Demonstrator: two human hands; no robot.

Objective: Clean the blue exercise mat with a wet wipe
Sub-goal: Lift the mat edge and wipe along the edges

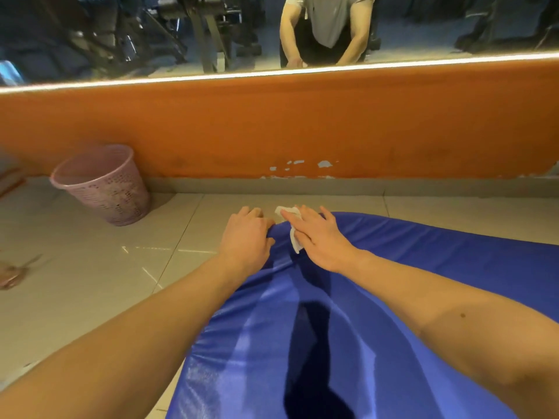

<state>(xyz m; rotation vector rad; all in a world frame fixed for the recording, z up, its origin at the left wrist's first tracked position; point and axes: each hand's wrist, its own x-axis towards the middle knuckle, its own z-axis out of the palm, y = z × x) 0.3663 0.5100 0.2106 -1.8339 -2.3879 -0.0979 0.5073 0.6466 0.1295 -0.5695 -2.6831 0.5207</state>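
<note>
Blue exercise mat (423, 282) laid on tiled floor (90, 282), far corner near orange wall (272, 125). Glossy cover, creased toward that corner, with a dark shadow down the middle. White wet wipe (295, 241), crumpled, pressed onto mat corner under straight fingers of right hand (320, 237). Left hand (246, 237) gripping mat's corner edge, fingers curled over it. Pink perforated basket (102, 186) standing on floor to left, near wall.

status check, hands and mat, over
Left hand grips mat corner. Right hand flat, pressing wipe on mat. Nothing blocking; bin stands off left.
</note>
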